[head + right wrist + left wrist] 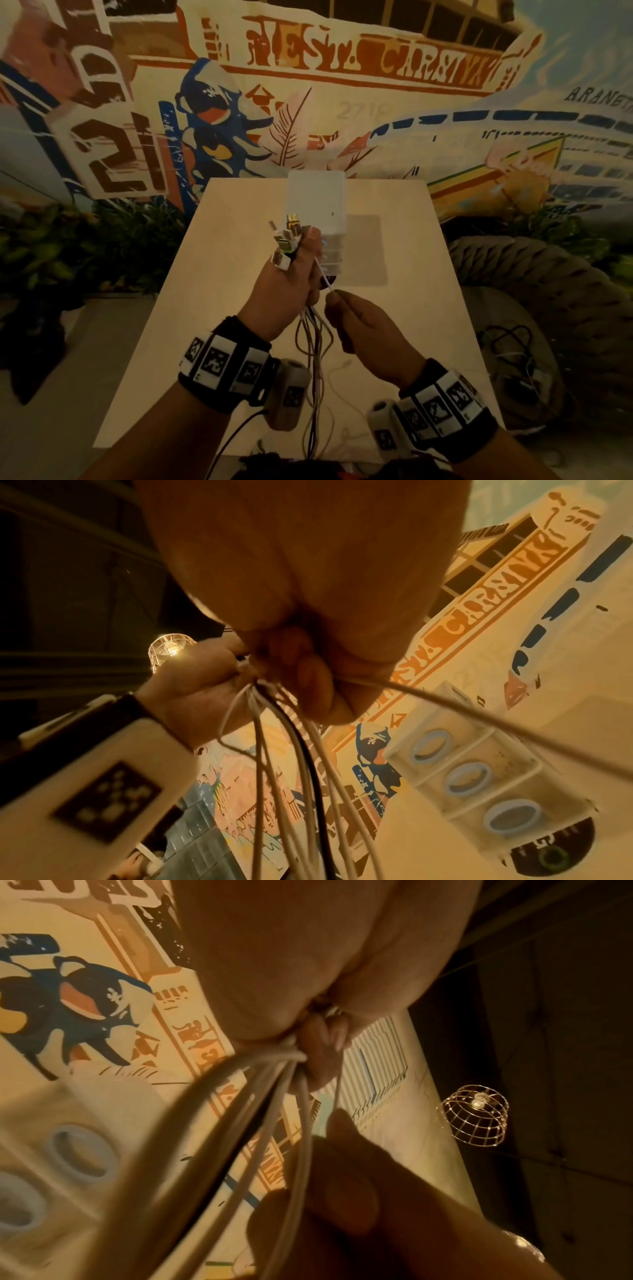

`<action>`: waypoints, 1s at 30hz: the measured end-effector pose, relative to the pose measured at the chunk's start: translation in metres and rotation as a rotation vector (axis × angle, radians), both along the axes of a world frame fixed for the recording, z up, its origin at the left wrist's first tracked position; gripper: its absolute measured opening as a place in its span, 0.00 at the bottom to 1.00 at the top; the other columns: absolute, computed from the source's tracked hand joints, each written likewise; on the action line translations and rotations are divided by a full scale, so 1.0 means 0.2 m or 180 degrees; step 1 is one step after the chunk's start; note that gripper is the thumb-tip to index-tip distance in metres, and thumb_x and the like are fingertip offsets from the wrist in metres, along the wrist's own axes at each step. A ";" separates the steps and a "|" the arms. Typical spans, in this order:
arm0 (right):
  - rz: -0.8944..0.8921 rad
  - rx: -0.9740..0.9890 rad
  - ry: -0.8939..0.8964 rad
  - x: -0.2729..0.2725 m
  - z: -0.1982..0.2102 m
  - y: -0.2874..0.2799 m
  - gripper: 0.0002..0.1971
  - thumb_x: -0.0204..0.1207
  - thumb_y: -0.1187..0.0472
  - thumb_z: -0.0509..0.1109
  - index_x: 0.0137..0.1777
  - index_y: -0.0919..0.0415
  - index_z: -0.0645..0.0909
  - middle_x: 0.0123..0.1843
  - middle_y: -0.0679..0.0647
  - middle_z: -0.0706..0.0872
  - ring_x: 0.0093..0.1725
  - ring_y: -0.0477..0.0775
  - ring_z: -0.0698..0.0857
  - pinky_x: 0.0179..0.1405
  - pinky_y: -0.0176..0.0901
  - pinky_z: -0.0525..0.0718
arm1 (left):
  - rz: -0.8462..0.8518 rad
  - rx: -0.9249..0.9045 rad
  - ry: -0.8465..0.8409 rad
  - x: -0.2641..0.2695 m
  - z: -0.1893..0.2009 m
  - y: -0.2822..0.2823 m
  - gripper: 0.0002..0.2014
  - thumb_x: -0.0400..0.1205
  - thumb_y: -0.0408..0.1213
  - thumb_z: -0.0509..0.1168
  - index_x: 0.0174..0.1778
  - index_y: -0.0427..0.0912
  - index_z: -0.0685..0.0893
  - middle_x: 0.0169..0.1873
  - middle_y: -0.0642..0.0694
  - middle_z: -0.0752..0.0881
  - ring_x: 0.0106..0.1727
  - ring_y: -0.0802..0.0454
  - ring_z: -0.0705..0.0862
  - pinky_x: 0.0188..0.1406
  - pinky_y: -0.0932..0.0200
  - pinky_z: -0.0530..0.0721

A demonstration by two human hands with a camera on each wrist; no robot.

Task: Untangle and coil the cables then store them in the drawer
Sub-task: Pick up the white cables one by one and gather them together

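My left hand [298,274] is raised over the table and grips a bundle of cables [315,356]. Several connector plugs [288,236] stick up out of that fist, and the white and dark cords hang in loops below it. Just to the right, my right hand [335,297] pinches a single thin white cable [323,277] that runs up to the left fist. In the right wrist view this thin cable [479,715] stretches off to the right from my curled fingers [308,674]. The white drawer unit [317,202] stands behind, its drawers with blue ring handles [467,779].
A pale square table [411,308] lies under my hands. To the right sits a woven rope pouffe [548,291] with dark cables [510,346] on it. Plants [68,240] line the left floor; a painted mural wall stands behind. A wire-cage lamp [474,1115] hangs overhead.
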State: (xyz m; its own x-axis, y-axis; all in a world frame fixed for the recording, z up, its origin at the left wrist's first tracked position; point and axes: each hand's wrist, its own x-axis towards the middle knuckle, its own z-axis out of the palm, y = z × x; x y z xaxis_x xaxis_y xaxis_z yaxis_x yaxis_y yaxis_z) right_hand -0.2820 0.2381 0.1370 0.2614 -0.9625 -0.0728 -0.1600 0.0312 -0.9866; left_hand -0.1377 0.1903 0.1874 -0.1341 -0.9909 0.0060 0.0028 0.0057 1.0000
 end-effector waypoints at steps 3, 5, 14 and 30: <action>0.0037 0.0146 -0.0133 -0.02 -0.01 0.06 0.19 0.85 0.39 0.56 0.34 0.43 0.76 0.26 0.45 0.68 0.24 0.47 0.65 0.29 0.45 0.68 | 0.0030 -0.0109 -0.0022 -0.03 0.06 -0.01 0.19 0.90 0.49 0.58 0.41 0.38 0.78 0.24 0.45 0.74 0.19 0.55 0.69 0.24 0.59 0.72; 0.0144 0.0049 0.0094 -0.04 -0.03 0.12 0.21 0.87 0.40 0.55 0.38 0.48 0.79 0.27 0.52 0.71 0.26 0.51 0.69 0.32 0.48 0.73 | 0.0037 -0.0034 0.0191 -0.04 0.10 -0.01 0.19 0.90 0.49 0.58 0.39 0.39 0.78 0.25 0.42 0.73 0.21 0.54 0.69 0.24 0.59 0.72; -0.0305 -0.0967 0.2077 -0.30 0.06 0.20 0.25 0.73 0.22 0.62 0.60 0.34 0.85 0.57 0.30 0.85 0.59 0.35 0.82 0.58 0.42 0.83 | -0.0589 -0.0035 0.0413 -0.06 0.18 0.00 0.14 0.93 0.39 0.54 0.42 0.40 0.73 0.23 0.53 0.70 0.20 0.58 0.68 0.19 0.66 0.69; 0.0675 0.0634 -0.0361 0.14 0.14 0.00 0.20 0.86 0.49 0.67 0.38 0.65 0.78 0.22 0.51 0.74 0.18 0.49 0.74 0.26 0.43 0.78 | -0.1082 -0.0402 0.0806 0.19 0.36 -0.11 0.14 0.94 0.46 0.53 0.48 0.39 0.72 0.30 0.42 0.58 0.22 0.53 0.59 0.24 0.59 0.60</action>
